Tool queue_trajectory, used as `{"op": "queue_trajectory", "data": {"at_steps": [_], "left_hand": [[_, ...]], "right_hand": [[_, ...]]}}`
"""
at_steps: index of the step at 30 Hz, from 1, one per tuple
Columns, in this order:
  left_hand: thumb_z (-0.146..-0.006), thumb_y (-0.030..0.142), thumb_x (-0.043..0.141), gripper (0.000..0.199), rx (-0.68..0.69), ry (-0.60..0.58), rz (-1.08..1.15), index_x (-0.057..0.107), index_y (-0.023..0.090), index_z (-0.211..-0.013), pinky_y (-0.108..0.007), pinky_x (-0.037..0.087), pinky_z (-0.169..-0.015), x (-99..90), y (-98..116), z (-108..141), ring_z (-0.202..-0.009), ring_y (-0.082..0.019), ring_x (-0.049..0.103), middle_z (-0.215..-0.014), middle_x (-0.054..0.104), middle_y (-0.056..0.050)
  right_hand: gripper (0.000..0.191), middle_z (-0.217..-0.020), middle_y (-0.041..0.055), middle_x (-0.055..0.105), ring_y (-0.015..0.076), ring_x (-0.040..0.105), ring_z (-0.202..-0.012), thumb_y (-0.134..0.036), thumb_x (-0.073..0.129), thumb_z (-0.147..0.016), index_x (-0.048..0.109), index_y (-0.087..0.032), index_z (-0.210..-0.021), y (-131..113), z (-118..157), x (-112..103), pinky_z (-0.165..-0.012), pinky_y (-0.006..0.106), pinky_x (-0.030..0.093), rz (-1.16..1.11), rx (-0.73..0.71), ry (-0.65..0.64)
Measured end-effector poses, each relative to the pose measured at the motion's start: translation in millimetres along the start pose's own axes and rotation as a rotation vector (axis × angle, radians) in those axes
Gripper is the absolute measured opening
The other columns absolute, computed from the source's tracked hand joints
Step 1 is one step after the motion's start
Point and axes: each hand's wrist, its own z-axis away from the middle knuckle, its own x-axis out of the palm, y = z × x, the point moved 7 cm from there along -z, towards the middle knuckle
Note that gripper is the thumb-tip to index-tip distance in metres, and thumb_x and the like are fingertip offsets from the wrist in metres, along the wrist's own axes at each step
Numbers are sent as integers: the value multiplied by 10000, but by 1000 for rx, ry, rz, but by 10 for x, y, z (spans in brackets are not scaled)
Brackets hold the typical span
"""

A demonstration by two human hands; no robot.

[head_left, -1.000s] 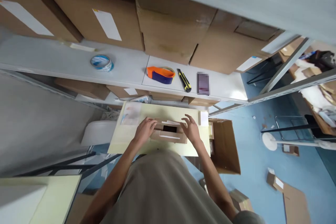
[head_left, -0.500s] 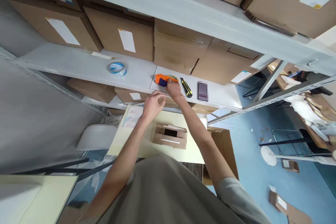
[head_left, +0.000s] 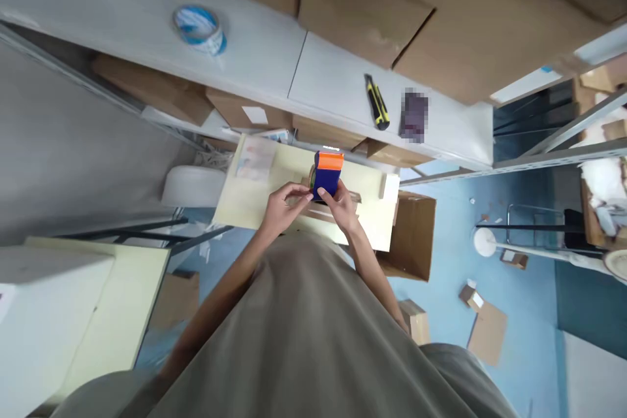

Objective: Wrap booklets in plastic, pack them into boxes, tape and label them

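Observation:
An orange and dark blue tape dispenser is held upright over the pale yellow table. My right hand grips its lower end, thumb across the blue face. My left hand is at its lower left side, thumb and forefinger pinched together; whatever may be between them is too small to make out. Behind the dispenser and partly covered by it and my hands lies a small cardboard box on the table.
On the grey shelf ahead are a blue and white tape roll, a yellow and black cutter and a blurred-out dark object. Large cartons stand behind them. An open carton is right of the table.
My right hand has lifted the tape dispenser off the shelf and brought it down over the table. My left hand has come down beside it. The view has tilted downward.

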Motion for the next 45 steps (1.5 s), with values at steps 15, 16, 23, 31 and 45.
{"op": "queue_trajectory", "data": {"at_steps": [15,16,23,31,45], "left_hand": [[-925,555,765,361,-67,-352,-67,783,212,-1037,-359,594,-892,102,-88,-5,-941,-230,740,-1037,784,-82],[-915,583,769,414,-107,-349,-27,787,207,-1089,-360,592,-895,64,-102,-63,-965,-239,743,-1065,790,-90],[-871,660,790,515,-265,-443,69,828,196,-1090,-344,581,-858,-29,-80,-340,-1028,-270,742,-1101,812,-93],[-835,638,830,463,-262,-412,91,819,185,-935,-300,548,-707,-38,-398,-349,-803,-207,712,-925,796,-67],[-835,504,808,334,-408,87,234,746,178,-872,-280,506,-672,-435,-1071,-91,-676,-149,611,-719,674,-14]], "right_hand": [[613,-1128,85,689,258,644,-1059,-792,597,-969,570,-239,-1232,293,440,-100,-969,406,574,238,54,-31],[583,-1109,79,680,252,639,-1025,-772,607,-976,564,-239,-1209,293,464,-120,-944,404,573,274,52,-61],[479,-952,37,638,241,601,-861,-696,624,-998,525,-244,-1122,228,611,-136,-801,399,548,504,83,-233],[499,-966,49,710,239,632,-826,-676,628,-1003,596,-218,-1198,131,642,-136,-754,374,530,619,184,-326],[582,-876,70,794,191,702,-713,-766,615,-980,720,-194,-981,-561,469,-623,-632,294,473,857,585,-582]]}}
